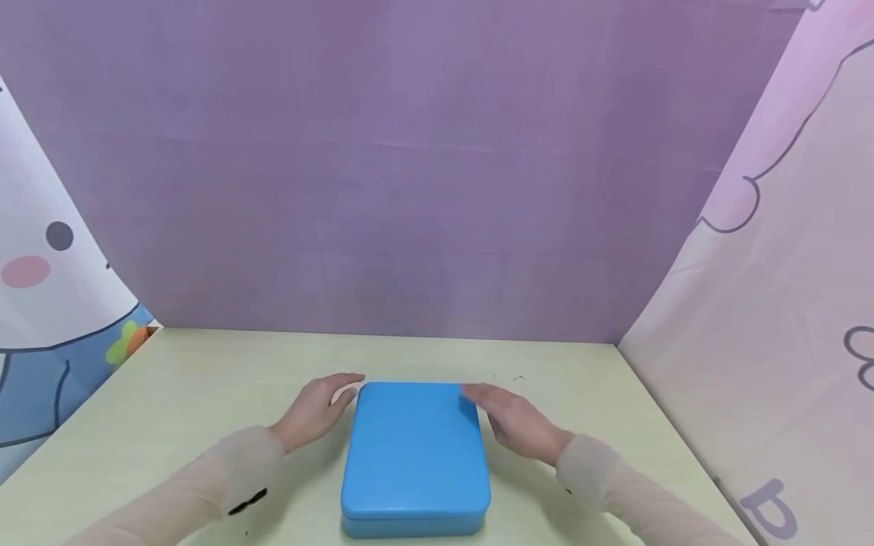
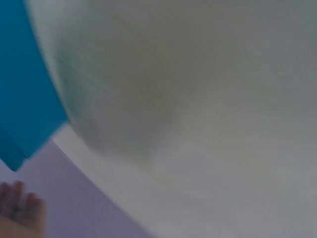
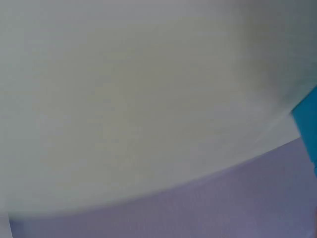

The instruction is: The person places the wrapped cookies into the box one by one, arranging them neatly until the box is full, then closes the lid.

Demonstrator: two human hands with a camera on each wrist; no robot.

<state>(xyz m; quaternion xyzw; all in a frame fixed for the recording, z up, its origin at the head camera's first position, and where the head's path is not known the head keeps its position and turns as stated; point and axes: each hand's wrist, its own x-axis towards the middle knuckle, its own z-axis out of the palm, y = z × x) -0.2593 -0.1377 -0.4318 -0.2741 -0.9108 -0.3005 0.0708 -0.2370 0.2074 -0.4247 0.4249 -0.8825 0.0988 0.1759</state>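
A closed blue rectangular box (image 1: pixel 416 451) with rounded corners lies flat on the table, between my two hands. My left hand (image 1: pixel 315 409) is beside its far left corner, fingers extended forward and thumb near the edge; whether it touches is unclear. My right hand (image 1: pixel 519 421) reaches the far right corner, with its fingertips over the lid's edge there. In the left wrist view, the blue box (image 2: pixel 25 84) fills the upper left, and a blurred hand (image 2: pixel 22 215) shows below it. Only a corner of the box (image 3: pixel 308 121) enters the right wrist view.
The pale table (image 1: pixel 225 379) ends at a purple backdrop (image 1: pixel 410 189). Printed cloth stands on both sides, with a cartoon figure (image 1: pixel 55 303) at left and pale pink fabric (image 1: pixel 771 326) at right. A dark mark (image 1: pixel 248 501) shows by the left sleeve.
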